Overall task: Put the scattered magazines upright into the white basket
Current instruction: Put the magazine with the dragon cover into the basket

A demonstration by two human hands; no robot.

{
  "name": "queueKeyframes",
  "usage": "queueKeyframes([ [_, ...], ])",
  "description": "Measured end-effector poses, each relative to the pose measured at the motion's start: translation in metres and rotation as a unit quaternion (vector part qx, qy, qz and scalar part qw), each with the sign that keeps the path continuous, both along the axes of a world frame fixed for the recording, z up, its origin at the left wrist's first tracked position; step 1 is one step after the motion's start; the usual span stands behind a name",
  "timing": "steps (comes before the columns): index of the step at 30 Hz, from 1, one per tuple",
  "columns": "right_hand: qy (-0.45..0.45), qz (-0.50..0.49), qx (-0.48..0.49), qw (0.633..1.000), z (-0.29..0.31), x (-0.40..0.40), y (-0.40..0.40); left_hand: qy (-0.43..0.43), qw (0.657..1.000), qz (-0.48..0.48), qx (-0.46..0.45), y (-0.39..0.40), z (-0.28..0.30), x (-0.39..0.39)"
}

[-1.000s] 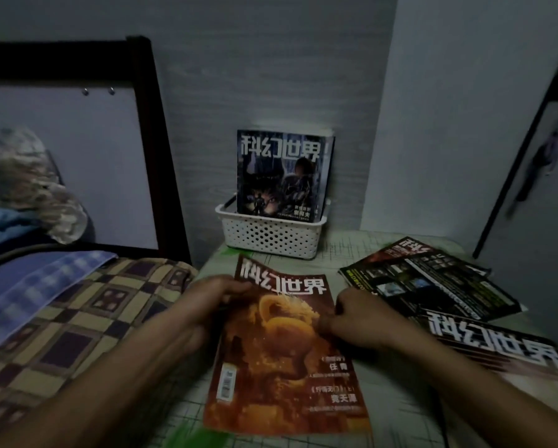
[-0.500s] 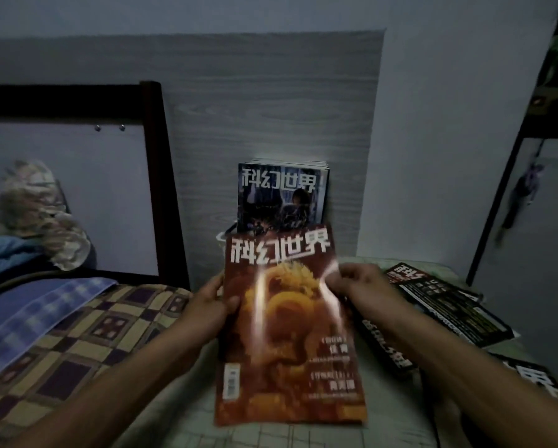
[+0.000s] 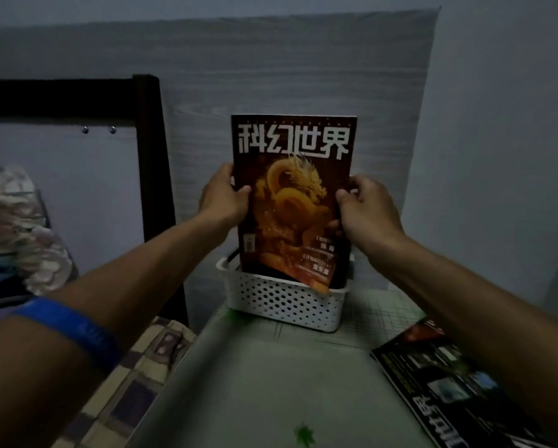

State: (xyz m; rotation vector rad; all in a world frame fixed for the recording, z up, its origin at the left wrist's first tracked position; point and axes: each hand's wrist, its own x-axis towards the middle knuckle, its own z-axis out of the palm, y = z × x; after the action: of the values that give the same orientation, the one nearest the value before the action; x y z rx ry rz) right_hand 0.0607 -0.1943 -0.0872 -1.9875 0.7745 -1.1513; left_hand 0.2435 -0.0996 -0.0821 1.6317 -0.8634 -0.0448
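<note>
We note the dragon-cover magazine (image 3: 292, 202), flat on the table a second ago, now upright over the white basket (image 3: 284, 300); left hand (image 3: 221, 197) and right hand (image 3: 366, 211) grip its edges; lower corner overhangs the front rim, unseated.

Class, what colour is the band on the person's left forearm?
Blue. The band shows clearly in the head view, low on the left side.

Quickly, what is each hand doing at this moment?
Left hand: grips the left edge of the dragon magazine.
Right hand: grips its right edge.
</note>
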Motion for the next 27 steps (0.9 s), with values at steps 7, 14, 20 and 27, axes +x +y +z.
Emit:
queueKeyframes([
  [7, -0.079, 0.012, 0.06, 0.995, -0.029, 0.018, -0.038, -0.071, 0.997, 0.015, -0.029, -0.02, -0.042, 0.016],
  [14, -0.071, 0.017, 0.047, 0.996, -0.048, 0.015, -0.046, -0.092, 0.995, 0.048, -0.005, -0.024, -0.054, 0.023],
  [20, -0.018, -0.083, 0.015, 0.996, -0.089, 0.007, -0.051, -0.08, 0.986, 0.038, 0.143, -0.019, -0.108, 0.012],
  [27, 0.128, 0.029, -0.081, 0.988, -0.118, -0.024, -0.064, -0.163, 0.956, 0.003, 0.245, -0.019, -0.118, 0.02],
])
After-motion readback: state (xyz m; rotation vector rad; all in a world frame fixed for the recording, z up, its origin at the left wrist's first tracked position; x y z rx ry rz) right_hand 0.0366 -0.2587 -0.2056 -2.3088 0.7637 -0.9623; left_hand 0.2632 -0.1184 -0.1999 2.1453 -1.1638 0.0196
